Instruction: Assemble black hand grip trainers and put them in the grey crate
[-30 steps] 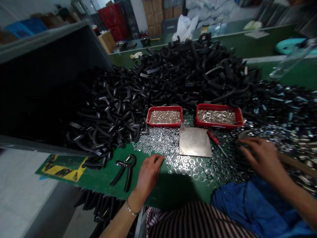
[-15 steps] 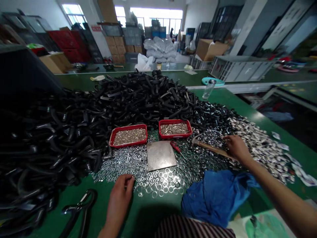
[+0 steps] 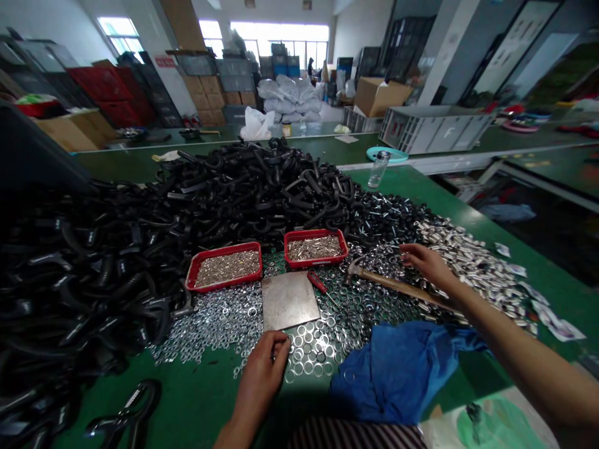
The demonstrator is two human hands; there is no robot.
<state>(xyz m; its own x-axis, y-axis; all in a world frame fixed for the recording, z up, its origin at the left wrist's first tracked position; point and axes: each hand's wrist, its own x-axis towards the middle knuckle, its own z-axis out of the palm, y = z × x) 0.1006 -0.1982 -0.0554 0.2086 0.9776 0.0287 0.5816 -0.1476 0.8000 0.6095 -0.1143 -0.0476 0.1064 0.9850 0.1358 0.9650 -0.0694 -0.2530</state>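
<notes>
My left hand [image 3: 266, 366] is at the near edge of the spread of large silver rings [image 3: 314, 349], just below a square metal plate [image 3: 289, 300]. Its fingers are curled, thumb tip against the forefinger; whatever is between them is too small to make out. Over the dark and shiny rings on the right, my right hand [image 3: 427, 265] has its fingers stretched out and slightly apart. Beneath its wrist runs the wooden handle of a claw hammer [image 3: 390, 284]. Beside the plate lies a red-handled screwdriver [image 3: 318, 283].
Two red trays [image 3: 259, 268] of small metal parts stand behind the plate. Black curved handles [image 3: 262, 187] heap up behind and left. Metal cylinders [image 3: 472, 262] are piled right, a blue cloth [image 3: 397, 374] lies in front, and a glass bottle [image 3: 378, 171] stands behind.
The view has turned slightly right. My left hand has moved right, from the small nuts to the large rings. My right hand's fingers have straightened above the hammer.
</notes>
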